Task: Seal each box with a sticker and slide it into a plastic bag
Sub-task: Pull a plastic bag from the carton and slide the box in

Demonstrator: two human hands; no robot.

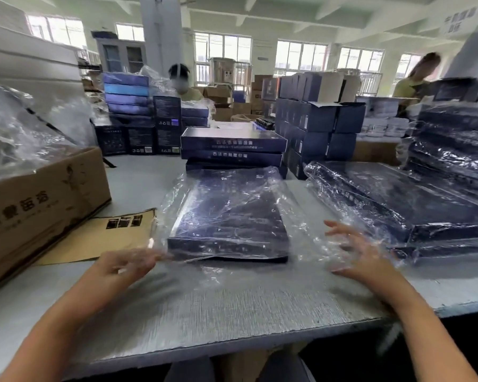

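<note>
Box [228,224] was in the plastic bag [301,213], flat on the grey table [204,307], dead centre in front of the person. By my read this was the tail end of the bagging step for this 1: the film covered the box on every visible side, with loose plastic trailing off its near edge.

Left hand [124,261] sat at the box's near-left corner, fingers curled toward the film. It was too blurred to say whether they pinched the bag or only brushed it. Right hand [356,250] was off the box's right side, fingers spread wide and holding nothing, with film draped around them.

The next move probably called for flattening that loose mouth, then shifting the bagged box right, onto the bagged pile [398,202]. After that, a fresh 1 from the unbagged stack [232,148] just behind the box.

Hard to make out: no sticker showed through the crinkled, glaring plastic, so the seal couldn't be confirmed. Both hands were smeared by motion. A cardboard carton [39,205], left of the box, ran out of frame.
</note>
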